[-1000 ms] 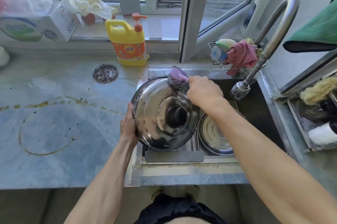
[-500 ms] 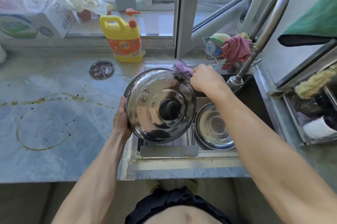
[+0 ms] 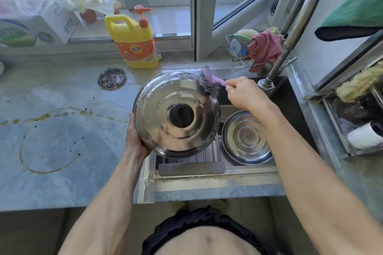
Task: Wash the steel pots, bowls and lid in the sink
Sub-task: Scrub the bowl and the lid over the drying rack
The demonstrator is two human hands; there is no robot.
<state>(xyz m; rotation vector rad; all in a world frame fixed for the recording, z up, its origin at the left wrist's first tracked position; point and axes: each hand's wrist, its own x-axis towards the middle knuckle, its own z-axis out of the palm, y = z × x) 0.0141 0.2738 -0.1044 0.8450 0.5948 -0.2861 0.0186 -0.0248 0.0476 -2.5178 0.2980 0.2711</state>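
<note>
Steel lid [image 3: 165, 122] with black knob [image 3: 181, 115] held tilted over left part of sink [image 3: 294, 109], suds on top edge. Left hand [image 3: 134, 140] grips lid's lower-left rim. Right hand [image 3: 244, 93] clenches purple handle of scrub brush [image 3: 209, 82], dark bristles pressed on lid's upper-right edge, blurred. Steel bowl [image 3: 246, 138] lies in sink just right of lid. Yellow detergent bottle [image 3: 132, 41] stands on counter [image 3: 62, 130] behind.

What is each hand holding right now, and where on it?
Left hand grips the steel lid by its lower-left rim. Right hand holds the scrub brush by its purple handle, bristles against the lid's upper edge.
</note>
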